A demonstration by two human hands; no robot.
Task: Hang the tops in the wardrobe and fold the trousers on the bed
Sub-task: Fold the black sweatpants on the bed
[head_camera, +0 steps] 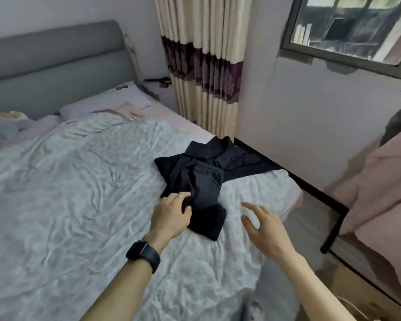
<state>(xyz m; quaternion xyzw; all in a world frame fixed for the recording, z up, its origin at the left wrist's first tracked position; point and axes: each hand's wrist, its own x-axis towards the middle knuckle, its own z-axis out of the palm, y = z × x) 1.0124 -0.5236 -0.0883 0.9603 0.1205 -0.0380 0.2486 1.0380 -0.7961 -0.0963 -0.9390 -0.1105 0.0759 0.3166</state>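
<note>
The heap of crumpled black garments point(204, 179) lies near the right edge of the bed with the wrinkled pale patterned sheet point(79, 181). It is too dark and bunched to tell tops from trousers. The left hand point(171, 212), with a black watch point(144, 253) on its wrist, grips the heap's near left edge; its fingers point(183, 196) curl into the cloth, tips hidden. The right hand point(264, 225) hovers just beside the heap, fingers point(252, 208) spread wide, holding nothing. Behind are a grey padded headboard point(56, 61) and a cream striped curtain point(206, 66). A pink draped cloth point(380, 181), cut off at the frame edge, hangs to the right beside a black metal frame point(333, 225).
</note>
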